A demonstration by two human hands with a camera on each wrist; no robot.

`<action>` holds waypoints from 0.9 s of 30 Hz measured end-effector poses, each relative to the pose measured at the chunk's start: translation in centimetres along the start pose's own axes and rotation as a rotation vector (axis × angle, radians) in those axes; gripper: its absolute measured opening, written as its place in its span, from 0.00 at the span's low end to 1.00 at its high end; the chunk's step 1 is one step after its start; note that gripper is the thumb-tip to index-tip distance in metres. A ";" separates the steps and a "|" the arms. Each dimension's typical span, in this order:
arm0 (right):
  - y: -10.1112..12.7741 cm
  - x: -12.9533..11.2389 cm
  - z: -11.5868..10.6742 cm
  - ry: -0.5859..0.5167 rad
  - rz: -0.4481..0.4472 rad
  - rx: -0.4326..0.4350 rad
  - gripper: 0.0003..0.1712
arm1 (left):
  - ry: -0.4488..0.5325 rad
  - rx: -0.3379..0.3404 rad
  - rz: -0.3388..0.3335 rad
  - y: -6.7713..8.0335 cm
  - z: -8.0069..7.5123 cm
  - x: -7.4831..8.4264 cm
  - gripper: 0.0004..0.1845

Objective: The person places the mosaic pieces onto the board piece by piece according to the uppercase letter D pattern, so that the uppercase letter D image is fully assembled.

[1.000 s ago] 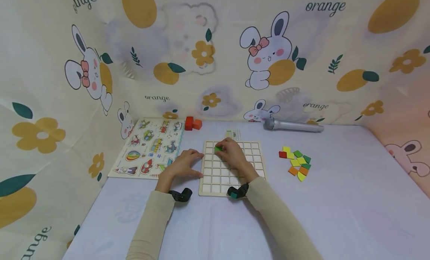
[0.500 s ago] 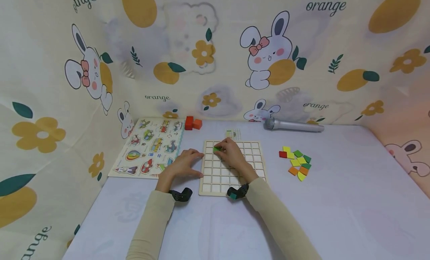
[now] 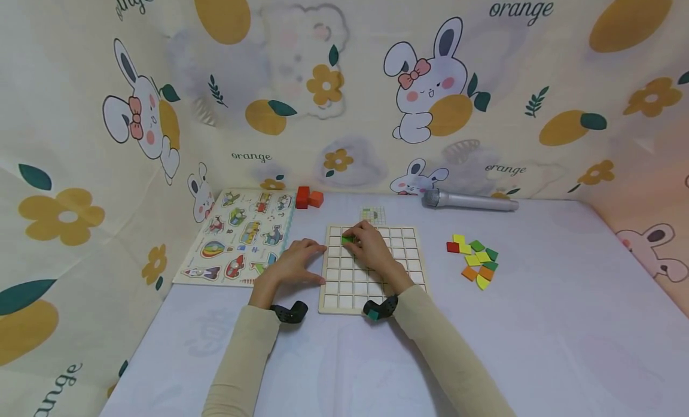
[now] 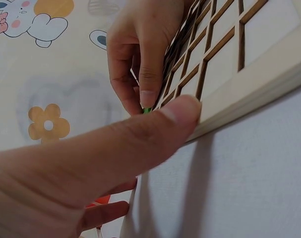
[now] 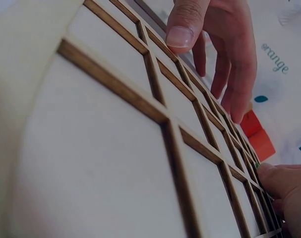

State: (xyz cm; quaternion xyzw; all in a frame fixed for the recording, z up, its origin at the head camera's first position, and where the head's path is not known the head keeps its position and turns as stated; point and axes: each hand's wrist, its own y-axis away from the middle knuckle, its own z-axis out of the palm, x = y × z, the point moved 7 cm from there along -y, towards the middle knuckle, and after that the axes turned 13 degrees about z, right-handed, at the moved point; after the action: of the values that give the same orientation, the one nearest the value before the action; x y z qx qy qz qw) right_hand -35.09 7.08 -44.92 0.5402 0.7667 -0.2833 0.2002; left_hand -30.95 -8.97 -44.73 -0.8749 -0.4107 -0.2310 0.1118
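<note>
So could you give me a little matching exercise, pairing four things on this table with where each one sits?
Things:
1. grid board
2. silver microphone
3. picture puzzle
4. loose coloured tiles

Places:
A. far left, beside the left hand
B. by the back wall, right of centre
C. centre, under the right hand
D. right of the board

Pairs: 1-C, 2-B, 3-A, 4-D

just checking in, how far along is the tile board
Barely begun: the grid board shows only empty cells. In hand: the right hand presses one green tile near the far-left corner while the left hand steadies the edge. Left: the loose tile pile.
</note>
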 end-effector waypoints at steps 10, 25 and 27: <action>0.3 0.1 -0.5 -0.037 -0.015 -0.056 0.15 | -0.010 0.002 -0.003 0.0 -0.2 0.5 0.41; 3.2 5.1 -8.4 -0.030 0.007 -0.001 0.13 | -0.025 -0.003 -0.001 0.0 -0.1 0.5 0.43; 3.9 6.1 -10.0 -0.008 0.032 0.026 0.12 | -0.019 -0.006 -0.011 0.1 0.0 0.4 0.43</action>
State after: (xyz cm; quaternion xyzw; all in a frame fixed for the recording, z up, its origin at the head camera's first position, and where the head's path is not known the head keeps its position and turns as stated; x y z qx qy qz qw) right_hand -33.46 18.96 -41.98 0.5538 0.7534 -0.2921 0.2007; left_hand -30.72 -8.77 -44.52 -0.8751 -0.4158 -0.2247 0.1040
